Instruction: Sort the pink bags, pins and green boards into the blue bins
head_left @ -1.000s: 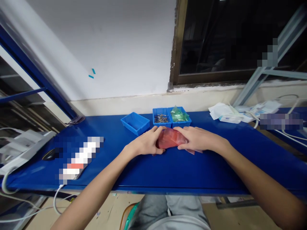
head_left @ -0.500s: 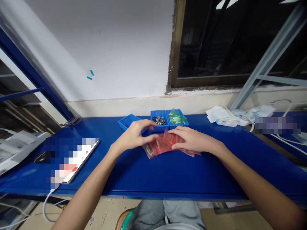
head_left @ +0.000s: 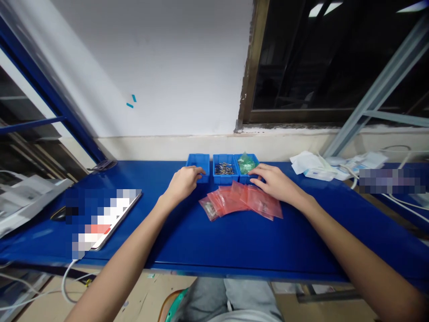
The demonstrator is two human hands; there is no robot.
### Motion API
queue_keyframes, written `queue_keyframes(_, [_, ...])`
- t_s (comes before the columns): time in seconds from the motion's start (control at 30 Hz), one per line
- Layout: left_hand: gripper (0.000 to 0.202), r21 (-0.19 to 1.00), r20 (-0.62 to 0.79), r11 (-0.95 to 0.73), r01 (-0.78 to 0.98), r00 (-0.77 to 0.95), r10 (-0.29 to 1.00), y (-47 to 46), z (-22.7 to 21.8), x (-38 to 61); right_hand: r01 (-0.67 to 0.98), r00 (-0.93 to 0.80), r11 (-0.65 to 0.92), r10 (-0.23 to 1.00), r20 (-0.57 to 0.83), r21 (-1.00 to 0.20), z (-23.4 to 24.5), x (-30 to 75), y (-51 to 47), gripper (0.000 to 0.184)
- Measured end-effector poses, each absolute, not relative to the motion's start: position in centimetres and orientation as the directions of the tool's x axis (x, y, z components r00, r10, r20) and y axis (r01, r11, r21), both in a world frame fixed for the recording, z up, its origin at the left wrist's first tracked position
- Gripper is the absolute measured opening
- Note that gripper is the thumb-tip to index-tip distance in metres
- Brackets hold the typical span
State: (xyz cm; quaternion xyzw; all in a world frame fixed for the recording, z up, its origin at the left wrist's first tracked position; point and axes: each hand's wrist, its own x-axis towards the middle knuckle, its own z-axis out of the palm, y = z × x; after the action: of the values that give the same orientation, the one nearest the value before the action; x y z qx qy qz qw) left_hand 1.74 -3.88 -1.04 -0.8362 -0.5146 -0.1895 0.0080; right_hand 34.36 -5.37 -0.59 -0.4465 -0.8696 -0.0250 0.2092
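Observation:
Three small blue bins stand in a row at the back of the table. My left hand (head_left: 184, 182) is at the front left of the left bin (head_left: 198, 157), its curled fingers on that bin's near edge. Metal screw-like pieces (head_left: 224, 169) fill the middle bin (head_left: 231, 180). In the right bin (head_left: 241, 177) sits a green plastic bag (head_left: 247, 164). My right hand (head_left: 275, 182) is by that bin's front right corner, thumb and fingers apart. Below it, several red translucent zip bags (head_left: 234, 199) lie fanned out; the leftmost holds small parts.
A tablet-like device (head_left: 117, 219) with a white cable (head_left: 67, 277) lies at left, a dark mouse (head_left: 59, 213) beside it. White crumpled packaging (head_left: 313, 165) and cables sit at back right. The wall and window rise behind the blue table (head_left: 234, 246).
The left bin, tilted before, now stands square and closer to the others. My left hand has moved off the red bags to it. My right hand has lifted off the bags towards the right bin.

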Motion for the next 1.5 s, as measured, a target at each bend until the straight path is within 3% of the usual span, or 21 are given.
queue_keyframes(0.17, [0.028, 0.288, 0.369, -0.593, 0.752, 0.484, 0.793, -3.3, -1.5, 1.6, 0.805, -0.5, 0.575, 0.789, 0.356, -0.143, -0.5, 34.0, -5.7, 0.024])
queue_keyframes(0.43, [0.028, 0.334, 0.448, -0.652, 0.681, 0.494, 0.745, -3.8, -2.1, 2.8, 0.819, -0.49, 0.559, 0.799, 0.348, -0.13, -0.6, 33.6, -6.0, 0.023])
queue_keyframes(0.7, [0.027, 0.343, 0.572, -0.683, 0.645, 0.433, 0.697, -4.2, -2.4, 3.6, 0.817, -0.484, 0.563, 0.787, 0.382, -0.125, -0.9, 33.7, -5.9, 0.023])
queue_keyframes(0.83, [0.022, 0.291, 0.642, -0.735, 0.613, 0.444, 0.625, -5.0, -2.1, 4.0, 0.807, -0.399, 0.537, 0.802, 0.444, -0.244, -0.6, 33.5, -5.9, 0.019])
queue_keyframes(1.0, [0.027, 0.223, 0.682, -0.788, 0.574, 0.485, 0.547, -6.3, -1.2, 4.4, 0.675, -0.593, 0.673, 0.738, 0.321, -0.301, 0.2, 32.5, -7.1, 0.028])
queue_keyframes(1.07, [0.032, 0.24, 0.617, -0.784, 0.573, 0.534, 0.579, -6.8, -0.6, 4.6, 0.662, -0.632, 0.688, 0.726, 0.271, -0.298, 0.4, 32.0, -7.8, 0.041])
queue_keyframes(1.13, [0.041, 0.215, 0.466, -0.766, 0.606, 0.626, 0.626, -7.2, -0.2, 4.8, 0.67, -0.637, 0.676, 0.736, 0.23, -0.305, 0.3, 31.6, -8.4, 0.052])
queue_keyframes(1.2, [0.059, 0.187, 0.334, -0.746, 0.639, 0.673, 0.66, -7.6, -0.3, 5.2, 0.68, -0.641, 0.664, 0.744, 0.187, -0.31, 0.1, 31.3, -8.7, 0.061])
queue_keyframes(1.33, [0.097, 0.179, 0.214, -0.714, 0.677, 0.681, 0.7, -8.3, -1.4, 6.3, 0.692, -0.651, 0.661, 0.745, 0.146, -0.29, -0.5, 31.1, -8.9, 0.069])
queue_keyframes(1.4, [0.1, 0.154, 0.184, -0.698, 0.699, 0.674, 0.715, -8.5, -1.9, 6.8, 0.69, -0.656, 0.667, 0.741, 0.145, -0.283, -0.9, 31.1, -8.8, 0.067])
queue_keyframes(1.5, [0.087, 0.167, 0.185, -0.694, 0.701, 0.669, 0.72, -8.6, -2.3, 7.2, 0.69, -0.655, 0.671, 0.739, 0.16, -0.272, -1.1, 31.1, -8.7, 0.061])
